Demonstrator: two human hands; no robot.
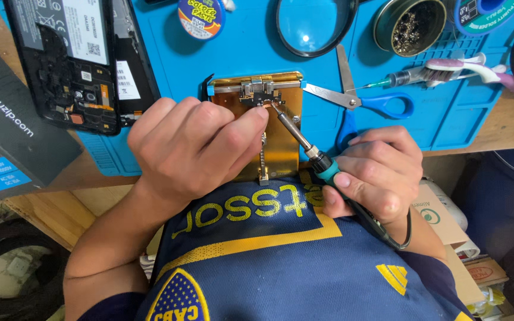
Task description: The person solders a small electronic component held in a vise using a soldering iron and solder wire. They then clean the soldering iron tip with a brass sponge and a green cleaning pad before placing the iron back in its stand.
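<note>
1. The left hand (194,148) is curled nearly closed over a gold clamp fixture (281,139) at the near edge of the blue work mat (239,56); its thumb and forefinger are pinched together just beside a small circuit part (261,95) held in the fixture's top clamp. Whether they grip anything cannot be told.
2. The right hand (376,172) is wrapped closed around a soldering iron (307,148), held like a pen, its tip touching that small part.
3. The left hand covers most of the fixture's left half.
4. Blue-handled scissors (364,101) lie open just beside the fixture's right side.
5. An opened black phone (72,59) lies at the mat's left edge.
6. Along the far edge sit a solder paste tin (201,16), a magnifying lens (315,27), a tin of brass tip-cleaning wool (410,25), a syringe (403,77) and a toothbrush (483,68).
</note>
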